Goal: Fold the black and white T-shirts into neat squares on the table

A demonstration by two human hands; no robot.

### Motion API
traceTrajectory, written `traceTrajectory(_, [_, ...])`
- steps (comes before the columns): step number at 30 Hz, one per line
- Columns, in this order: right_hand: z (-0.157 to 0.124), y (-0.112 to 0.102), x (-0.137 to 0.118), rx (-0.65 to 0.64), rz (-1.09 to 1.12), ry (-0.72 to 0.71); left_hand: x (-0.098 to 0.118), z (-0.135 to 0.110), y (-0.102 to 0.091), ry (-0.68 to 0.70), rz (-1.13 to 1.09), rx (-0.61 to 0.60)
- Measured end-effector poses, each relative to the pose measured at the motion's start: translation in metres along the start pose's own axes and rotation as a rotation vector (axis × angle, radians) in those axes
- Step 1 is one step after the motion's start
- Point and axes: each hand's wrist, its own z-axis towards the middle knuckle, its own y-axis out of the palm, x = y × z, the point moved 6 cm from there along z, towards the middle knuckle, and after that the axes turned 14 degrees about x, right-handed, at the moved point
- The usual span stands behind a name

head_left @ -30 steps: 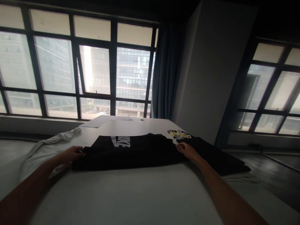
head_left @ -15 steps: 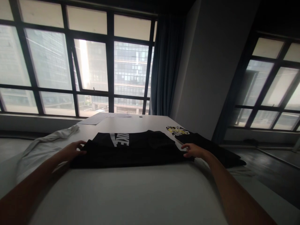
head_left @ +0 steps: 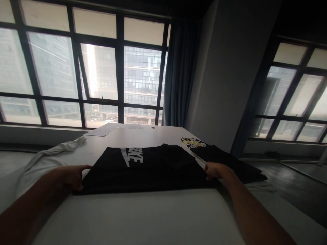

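Observation:
A black T-shirt [head_left: 153, 173] with a white swoosh and NIKE lettering lies folded into a wide shape across the white table [head_left: 143, 217]. At its left edge is my left hand [head_left: 73, 177], index finger stretched along the fabric and the other fingers curled at the near corner. My right hand [head_left: 214, 170] is closed on the right edge, its fingertips bent down around the cloth. Beyond the right hand lies a second black garment [head_left: 230, 160] with a yellow, black and white print [head_left: 193, 143]. It overhangs the table's right side.
On the left a crumpled pale garment [head_left: 48, 156] drapes over the table edge. Sheets of paper [head_left: 99, 130] lie at the far left of the tabletop, near a dark round grommet [head_left: 153, 127]. Windows, a blue curtain [head_left: 178, 75] and a pillar [head_left: 217, 75] stand behind.
The T-shirt's near edge has come closer to me and now lies flatter. Both hands have moved down with it, the left index finger straightening and the right fingers curling downward.

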Motion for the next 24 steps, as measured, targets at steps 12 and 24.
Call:
traceTrajectory(12, [-0.015,0.020,-0.080,0.124,-0.008,-0.398,0.066,0.012,0.022,0.432,0.046,0.186])
traceTrajectory(24, [0.023,-0.002,-0.110,0.144,-0.176,-0.348,0.078,0.008,0.001,0.342,0.177,0.315])
